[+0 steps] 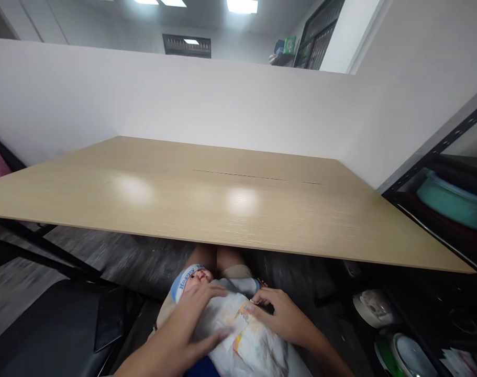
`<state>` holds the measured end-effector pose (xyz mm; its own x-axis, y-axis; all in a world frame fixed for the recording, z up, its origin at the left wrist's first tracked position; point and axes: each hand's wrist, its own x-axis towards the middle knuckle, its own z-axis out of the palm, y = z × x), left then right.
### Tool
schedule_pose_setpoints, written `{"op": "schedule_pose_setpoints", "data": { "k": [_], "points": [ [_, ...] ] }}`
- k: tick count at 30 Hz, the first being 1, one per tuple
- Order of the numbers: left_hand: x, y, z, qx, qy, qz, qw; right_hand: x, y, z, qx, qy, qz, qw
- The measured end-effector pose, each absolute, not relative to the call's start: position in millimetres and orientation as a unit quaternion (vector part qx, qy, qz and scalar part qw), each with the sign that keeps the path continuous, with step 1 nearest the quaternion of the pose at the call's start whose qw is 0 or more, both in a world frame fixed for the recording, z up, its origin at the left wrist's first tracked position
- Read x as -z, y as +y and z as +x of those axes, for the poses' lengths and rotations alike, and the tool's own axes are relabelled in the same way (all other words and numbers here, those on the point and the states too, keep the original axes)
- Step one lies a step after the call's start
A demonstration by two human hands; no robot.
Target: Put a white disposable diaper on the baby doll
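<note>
On my lap lies a baby doll (196, 279), its head to the left, in a blue and white cap with lettering. A white diaper (262, 343) with orange and yellow print covers its body. My left hand (195, 314) rests across the doll's upper body, fingers stretched and thumb spread over the diaper. At the diaper's upper right edge, my right hand (279, 317) has its fingers bent toward the thumb, pinching the diaper near its print. The doll's small hand shows just above my right fingers. Part of the doll's body is hidden beneath my hands and the diaper.
A wooden table (207, 204) spans the view just beyond my knees. On the left stands a black chair (45, 324) with a dark phone-like slab (109, 318) on it. A rack at right holds a teal basin (454, 201); round containers (374, 309) sit below.
</note>
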<state>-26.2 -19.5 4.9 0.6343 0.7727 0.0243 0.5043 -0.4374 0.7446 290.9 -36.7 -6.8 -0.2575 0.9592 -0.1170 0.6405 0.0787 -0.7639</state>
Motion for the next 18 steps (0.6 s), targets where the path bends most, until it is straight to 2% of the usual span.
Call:
{"op": "schedule_pose_setpoints", "data": {
  "k": [3,6,18],
  "points": [
    [-9,18,9,-0.123,0.275,0.837,0.457,19,-31,293,-0.399,-0.694,-0.561,0.211],
    [-1,35,22,-0.118,0.232,0.826,0.501,30,-26,298,-0.389,-0.695,-0.567,0.209],
    [9,7,34,-0.177,0.291,0.772,0.537,68,-8,316,-0.373,-0.661,-0.609,0.230]
  ]
}}
